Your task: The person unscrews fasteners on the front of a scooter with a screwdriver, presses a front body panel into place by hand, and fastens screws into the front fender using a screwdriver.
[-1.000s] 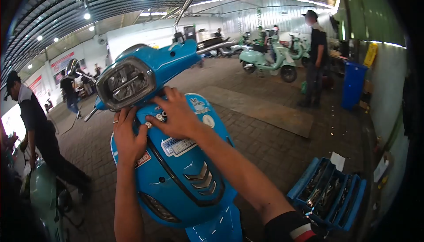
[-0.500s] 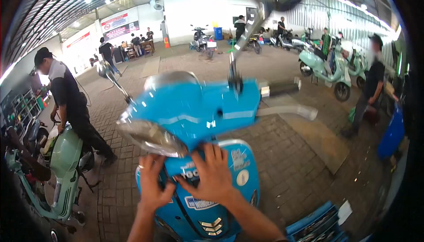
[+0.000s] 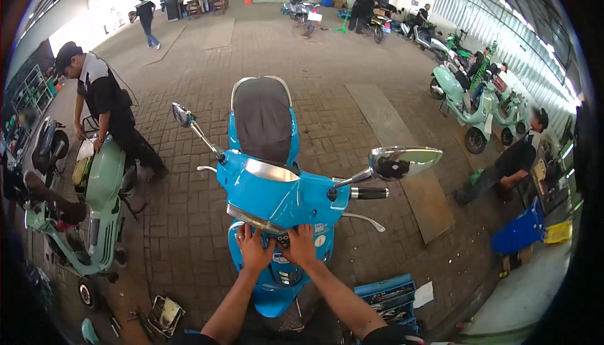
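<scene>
A blue scooter (image 3: 255,184) stands facing me, with its dark seat (image 3: 264,118) behind the handlebar cover. Both hands rest on its front shield (image 3: 277,304), just below the headlight (image 3: 255,218). My left hand (image 3: 255,250) lies against the panel with its fingers stretched up. Beside it, my right hand (image 3: 301,247) presses on the panel the same way, thumb towards the other hand. Neither hand wraps round anything; the fingertips under the headlight are partly hidden. Between the thumbs a dark badge with white letters partly shows.
A blue toolbox (image 3: 384,284) of tools and a white paper (image 3: 424,294) lie at lower right. The mirror (image 3: 406,162) and brake lever (image 3: 365,220) stick out. At left, a person (image 3: 104,96) handles a green scooter (image 3: 104,181). Metal parts (image 3: 167,313) lie at lower left.
My view has drawn back and tilted down, so the scooter looks smaller and its seat shows. The handlebar appears more level. Both hands stay on the panel below the headlight.
</scene>
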The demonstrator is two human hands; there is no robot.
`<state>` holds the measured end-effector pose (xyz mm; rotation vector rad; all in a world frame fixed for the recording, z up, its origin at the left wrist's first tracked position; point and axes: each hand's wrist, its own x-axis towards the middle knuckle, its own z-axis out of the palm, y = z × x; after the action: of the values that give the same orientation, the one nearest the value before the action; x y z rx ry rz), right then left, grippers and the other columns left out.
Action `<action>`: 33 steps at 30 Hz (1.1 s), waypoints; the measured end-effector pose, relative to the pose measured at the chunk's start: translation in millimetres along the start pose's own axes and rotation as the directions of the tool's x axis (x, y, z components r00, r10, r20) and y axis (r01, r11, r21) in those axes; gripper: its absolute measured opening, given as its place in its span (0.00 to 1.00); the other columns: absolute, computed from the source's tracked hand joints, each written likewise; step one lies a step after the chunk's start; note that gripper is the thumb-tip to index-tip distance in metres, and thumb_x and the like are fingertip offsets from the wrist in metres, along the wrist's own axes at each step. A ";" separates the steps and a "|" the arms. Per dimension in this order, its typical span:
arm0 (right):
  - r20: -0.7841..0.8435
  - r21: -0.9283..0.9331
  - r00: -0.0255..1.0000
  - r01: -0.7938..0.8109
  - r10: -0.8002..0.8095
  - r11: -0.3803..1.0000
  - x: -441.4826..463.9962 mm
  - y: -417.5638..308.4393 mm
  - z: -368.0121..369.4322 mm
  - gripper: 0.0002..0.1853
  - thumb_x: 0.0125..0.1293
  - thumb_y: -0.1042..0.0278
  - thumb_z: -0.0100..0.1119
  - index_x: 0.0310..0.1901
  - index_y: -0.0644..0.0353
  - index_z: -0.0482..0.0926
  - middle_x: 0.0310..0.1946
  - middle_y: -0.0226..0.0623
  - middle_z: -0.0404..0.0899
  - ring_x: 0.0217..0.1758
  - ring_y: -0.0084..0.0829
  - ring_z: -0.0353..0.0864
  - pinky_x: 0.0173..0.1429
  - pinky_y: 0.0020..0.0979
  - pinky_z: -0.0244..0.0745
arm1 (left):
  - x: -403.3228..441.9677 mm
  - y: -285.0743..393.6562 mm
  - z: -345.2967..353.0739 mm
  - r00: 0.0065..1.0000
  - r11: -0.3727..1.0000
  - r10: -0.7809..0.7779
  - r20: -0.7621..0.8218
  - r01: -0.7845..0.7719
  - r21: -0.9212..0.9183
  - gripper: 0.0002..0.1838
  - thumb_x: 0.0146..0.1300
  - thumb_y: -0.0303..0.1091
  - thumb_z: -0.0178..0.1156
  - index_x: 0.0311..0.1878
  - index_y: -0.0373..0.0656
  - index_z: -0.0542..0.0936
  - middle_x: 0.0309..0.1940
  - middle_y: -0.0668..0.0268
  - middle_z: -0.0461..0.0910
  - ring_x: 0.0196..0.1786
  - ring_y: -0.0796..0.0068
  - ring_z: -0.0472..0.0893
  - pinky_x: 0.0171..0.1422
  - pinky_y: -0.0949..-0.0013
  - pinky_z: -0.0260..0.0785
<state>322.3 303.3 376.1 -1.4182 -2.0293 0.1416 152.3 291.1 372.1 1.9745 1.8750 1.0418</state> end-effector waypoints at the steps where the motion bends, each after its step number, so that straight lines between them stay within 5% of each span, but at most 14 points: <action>1: 0.003 0.000 1.000 -0.021 0.021 1.000 2.2 1.7 -1.1 0.29 0.59 0.53 0.73 0.59 0.58 0.79 0.61 0.56 0.69 0.67 0.61 0.66 0.70 0.61 0.62 | 0.6 -1.2 -1.6 0.999 1.000 -0.023 0.041 0.023 -0.013 0.29 0.57 0.41 0.70 0.63 0.45 0.81 0.70 0.46 0.67 0.74 0.33 0.60 0.75 0.32 0.52; 5: 0.054 0.072 0.995 -0.085 0.081 0.994 -0.7 3.4 -5.0 0.26 0.61 0.56 0.72 0.59 0.56 0.81 0.64 0.52 0.70 0.71 0.61 0.64 0.73 0.61 0.60 | 9.2 -10.1 -7.9 0.984 0.990 -0.028 0.177 0.052 -0.130 0.28 0.59 0.38 0.71 0.63 0.45 0.81 0.68 0.45 0.68 0.74 0.34 0.60 0.76 0.33 0.51; 7: 0.041 0.122 0.988 -0.154 0.150 0.981 -1.6 2.1 -3.3 0.25 0.60 0.57 0.71 0.58 0.55 0.81 0.64 0.51 0.71 0.71 0.60 0.64 0.74 0.60 0.59 | 7.0 -21.7 8.1 0.974 0.860 -0.204 0.098 0.226 -0.458 0.26 0.60 0.33 0.73 0.63 0.45 0.81 0.67 0.46 0.68 0.73 0.36 0.61 0.77 0.34 0.49; 14: 0.038 0.106 0.984 -0.176 0.173 0.979 -1.8 -2.9 -3.4 0.20 0.59 0.56 0.72 0.52 0.52 0.85 0.58 0.46 0.79 0.64 0.55 0.74 0.70 0.61 0.62 | 8.8 -65.2 25.2 0.968 0.808 -0.147 0.202 0.236 -0.540 0.28 0.65 0.29 0.71 0.68 0.43 0.76 0.70 0.48 0.66 0.75 0.45 0.63 0.78 0.42 0.53; 16: 0.103 0.130 0.973 -0.219 0.207 0.967 4.0 0.9 -6.5 0.19 0.59 0.55 0.72 0.50 0.52 0.85 0.56 0.45 0.81 0.62 0.53 0.77 0.68 0.61 0.64 | 9.8 -38.3 10.8 0.891 0.649 -0.326 0.317 0.454 -0.611 0.33 0.73 0.26 0.63 0.78 0.44 0.63 0.77 0.54 0.64 0.77 0.58 0.66 0.77 0.51 0.62; 20: 0.114 0.227 0.987 -0.139 0.116 0.964 7.7 14.9 -6.6 0.16 0.62 0.53 0.70 0.47 0.50 0.86 0.49 0.42 0.84 0.50 0.51 0.84 0.55 0.56 0.76 | 6.8 -45.2 18.7 0.879 0.412 -0.355 0.318 0.453 -0.791 0.31 0.73 0.24 0.60 0.77 0.43 0.65 0.71 0.57 0.72 0.71 0.60 0.73 0.75 0.53 0.65; 22: 0.085 0.292 0.990 -0.136 0.116 0.947 9.8 21.8 -3.4 0.16 0.63 0.52 0.70 0.47 0.49 0.86 0.47 0.42 0.85 0.47 0.51 0.85 0.49 0.55 0.80 | 23.8 -17.0 -6.9 0.612 0.316 -0.597 0.518 0.773 -0.549 0.30 0.72 0.23 0.60 0.76 0.43 0.67 0.69 0.61 0.74 0.68 0.63 0.75 0.72 0.57 0.68; 23: 0.161 0.324 0.978 -0.181 0.134 0.929 11.6 23.3 -3.6 0.16 0.63 0.50 0.69 0.47 0.49 0.86 0.46 0.43 0.85 0.45 0.51 0.86 0.45 0.53 0.81 | 44.4 46.2 -28.0 0.539 0.277 -0.722 0.435 0.801 -0.531 0.29 0.70 0.23 0.61 0.73 0.42 0.69 0.68 0.61 0.75 0.64 0.64 0.77 0.69 0.60 0.71; 25: 0.242 0.386 0.955 -0.259 0.174 0.886 8.9 31.9 0.8 0.17 0.64 0.49 0.68 0.47 0.49 0.85 0.44 0.43 0.86 0.43 0.51 0.86 0.41 0.51 0.82 | 27.9 -12.3 -14.9 0.646 0.406 -0.636 0.421 0.745 -0.529 0.28 0.70 0.25 0.62 0.73 0.43 0.69 0.68 0.61 0.76 0.64 0.63 0.78 0.69 0.59 0.72; 26: 0.133 0.418 0.981 -0.187 0.144 0.889 6.5 37.5 8.8 0.17 0.65 0.48 0.68 0.47 0.49 0.85 0.42 0.43 0.86 0.40 0.51 0.86 0.39 0.51 0.82 | 28.0 -15.7 -18.5 0.743 0.494 -0.519 0.423 0.664 -0.561 0.28 0.71 0.26 0.63 0.73 0.43 0.69 0.67 0.62 0.76 0.64 0.63 0.78 0.68 0.59 0.73; 27: 0.021 0.435 0.993 -0.114 0.116 0.893 4.5 44.3 17.6 0.17 0.65 0.47 0.67 0.46 0.49 0.85 0.39 0.43 0.86 0.37 0.51 0.87 0.36 0.51 0.82 | 27.7 -19.0 -17.3 0.694 0.402 -0.597 0.402 0.693 -0.599 0.30 0.70 0.28 0.64 0.74 0.44 0.69 0.67 0.62 0.76 0.64 0.61 0.78 0.68 0.57 0.73; 29: 0.272 0.379 0.961 -0.151 0.046 0.913 0.1 54.7 36.0 0.18 0.68 0.43 0.63 0.42 0.48 0.86 0.29 0.43 0.86 0.28 0.53 0.85 0.33 0.52 0.81 | 41.5 -3.9 -12.0 0.706 0.435 -0.586 0.397 0.688 -0.581 0.30 0.70 0.29 0.64 0.74 0.45 0.69 0.68 0.62 0.75 0.66 0.61 0.77 0.70 0.57 0.72; 30: 0.389 0.492 0.917 -0.293 0.094 0.820 7.8 56.1 8.3 0.26 0.72 0.42 0.54 0.24 0.53 0.86 0.20 0.48 0.80 0.31 0.55 0.83 0.42 0.59 0.77 | 43.9 0.7 -12.5 0.722 0.444 -0.572 0.390 0.672 -0.593 0.30 0.70 0.29 0.64 0.74 0.45 0.69 0.69 0.61 0.74 0.68 0.60 0.75 0.72 0.56 0.71; 33: 0.152 0.537 0.988 -0.110 0.032 0.837 12.0 57.5 14.0 0.17 0.63 0.49 0.62 0.41 0.55 0.84 0.43 0.43 0.80 0.53 0.50 0.77 0.65 0.56 0.66 | 32.3 -10.3 -28.1 0.714 0.396 -0.566 0.411 0.673 -0.624 0.29 0.71 0.34 0.63 0.74 0.46 0.69 0.72 0.59 0.71 0.73 0.60 0.71 0.78 0.54 0.66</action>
<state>358.1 341.0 345.4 -1.1340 -1.8307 0.8065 124.6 314.7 396.9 0.7143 1.5008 1.1113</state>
